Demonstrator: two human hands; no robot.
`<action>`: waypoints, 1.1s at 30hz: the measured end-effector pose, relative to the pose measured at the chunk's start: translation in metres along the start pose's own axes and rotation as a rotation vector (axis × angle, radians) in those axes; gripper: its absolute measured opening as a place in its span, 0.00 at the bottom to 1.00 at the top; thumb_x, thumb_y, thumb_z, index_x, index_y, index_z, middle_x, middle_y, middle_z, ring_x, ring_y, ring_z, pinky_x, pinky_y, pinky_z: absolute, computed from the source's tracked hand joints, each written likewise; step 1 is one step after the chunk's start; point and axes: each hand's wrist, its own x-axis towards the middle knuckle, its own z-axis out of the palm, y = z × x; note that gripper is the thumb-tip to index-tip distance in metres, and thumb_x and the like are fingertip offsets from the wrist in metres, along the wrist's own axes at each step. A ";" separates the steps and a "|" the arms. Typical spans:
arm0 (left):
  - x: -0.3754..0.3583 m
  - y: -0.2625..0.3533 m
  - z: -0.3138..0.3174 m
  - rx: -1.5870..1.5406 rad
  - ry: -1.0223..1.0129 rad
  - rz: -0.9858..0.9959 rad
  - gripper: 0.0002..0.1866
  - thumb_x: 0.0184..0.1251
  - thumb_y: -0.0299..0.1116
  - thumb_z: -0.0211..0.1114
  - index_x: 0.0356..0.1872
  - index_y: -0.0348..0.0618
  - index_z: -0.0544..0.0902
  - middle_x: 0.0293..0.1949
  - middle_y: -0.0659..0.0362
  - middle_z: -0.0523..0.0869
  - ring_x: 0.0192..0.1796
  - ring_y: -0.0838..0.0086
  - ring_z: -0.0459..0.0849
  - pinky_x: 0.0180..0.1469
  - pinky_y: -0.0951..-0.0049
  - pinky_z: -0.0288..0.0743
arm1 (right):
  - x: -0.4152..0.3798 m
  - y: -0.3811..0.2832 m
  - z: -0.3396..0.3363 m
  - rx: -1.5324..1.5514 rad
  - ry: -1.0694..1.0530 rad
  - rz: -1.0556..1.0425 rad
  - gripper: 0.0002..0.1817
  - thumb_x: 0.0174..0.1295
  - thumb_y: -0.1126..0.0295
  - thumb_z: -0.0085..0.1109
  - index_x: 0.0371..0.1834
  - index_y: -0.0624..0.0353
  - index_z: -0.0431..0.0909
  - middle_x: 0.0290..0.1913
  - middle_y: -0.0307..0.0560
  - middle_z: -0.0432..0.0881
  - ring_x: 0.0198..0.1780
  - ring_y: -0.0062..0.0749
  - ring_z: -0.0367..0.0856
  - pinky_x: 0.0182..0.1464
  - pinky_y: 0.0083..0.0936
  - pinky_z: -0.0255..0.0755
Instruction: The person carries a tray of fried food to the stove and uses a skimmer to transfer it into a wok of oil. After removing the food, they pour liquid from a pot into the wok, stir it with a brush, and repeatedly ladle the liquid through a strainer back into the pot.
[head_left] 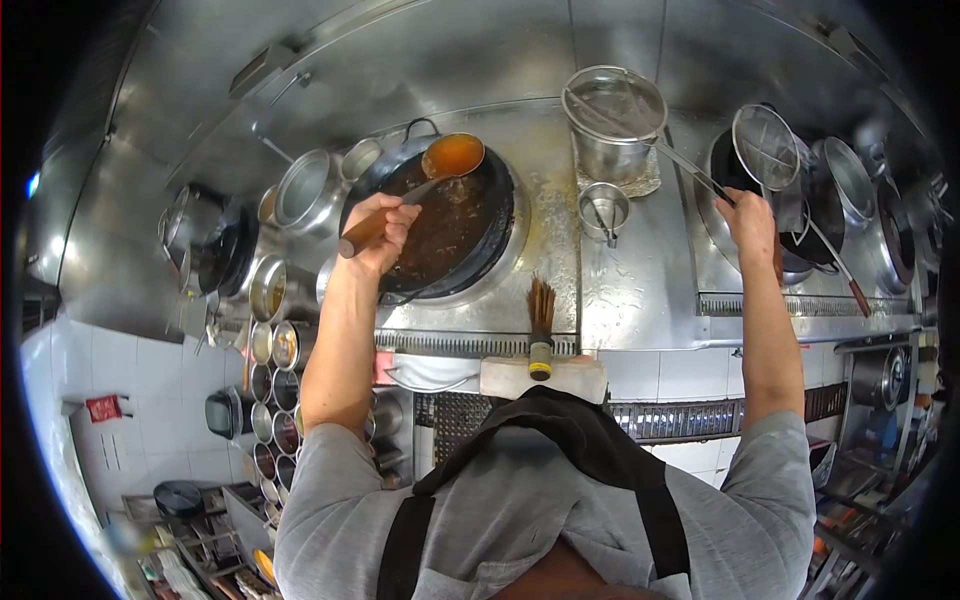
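Observation:
My left hand (380,235) is closed round the wooden handle of a ladle (455,157). Orange-brown liquid fills the ladle's bowl, which is over the far edge of a large black wok (495,235). Dark brown liquid (440,235) lies in the wok. On the right, my right hand (750,220) grips the handle of a round mesh strainer (614,103). The strainer's mesh is over a metal pot (612,160) at the back of the stove. A small metal cup (604,211) with a utensil in it stands in front of the pot.
A bristle brush (540,325) lies at the stove's front edge, on a pale block (500,377). Another strainer (765,148) rests over a wok at right. Metal pots (307,190) and several small containers (262,342) line the left side. A steel wall (500,50) rises behind.

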 end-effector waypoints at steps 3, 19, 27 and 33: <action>0.015 -0.002 0.026 0.005 -0.040 -0.016 0.29 0.60 0.22 0.53 0.58 0.17 0.51 0.27 0.56 0.69 0.21 0.76 0.74 0.18 0.84 0.74 | -0.001 -0.001 -0.002 -0.004 -0.008 0.025 0.19 0.52 0.59 0.67 0.43 0.59 0.84 0.37 0.59 0.83 0.43 0.51 0.82 0.46 0.39 0.74; 0.116 -0.028 0.155 0.370 -0.159 -0.055 0.17 0.58 0.21 0.55 0.44 0.19 0.62 0.29 0.53 0.71 0.20 0.79 0.74 0.17 0.85 0.74 | -0.012 -0.013 -0.001 0.012 -0.003 0.083 0.17 0.51 0.61 0.68 0.43 0.57 0.84 0.38 0.56 0.83 0.42 0.49 0.82 0.46 0.39 0.75; 0.125 -0.052 0.170 1.164 0.016 0.255 0.04 0.52 0.26 0.60 0.22 0.39 0.76 0.19 0.59 0.76 0.17 0.75 0.72 0.17 0.73 0.61 | -0.015 -0.013 0.005 0.011 0.006 0.053 0.16 0.52 0.60 0.67 0.41 0.57 0.84 0.37 0.56 0.83 0.42 0.49 0.82 0.45 0.40 0.75; 0.108 -0.040 0.116 1.651 0.173 0.593 0.16 0.40 0.29 0.65 0.34 0.31 0.83 0.24 0.51 0.83 0.25 0.65 0.83 0.30 0.65 0.75 | -0.016 -0.011 -0.001 -0.005 -0.029 0.052 0.17 0.53 0.59 0.66 0.43 0.55 0.84 0.38 0.55 0.83 0.42 0.49 0.81 0.46 0.39 0.74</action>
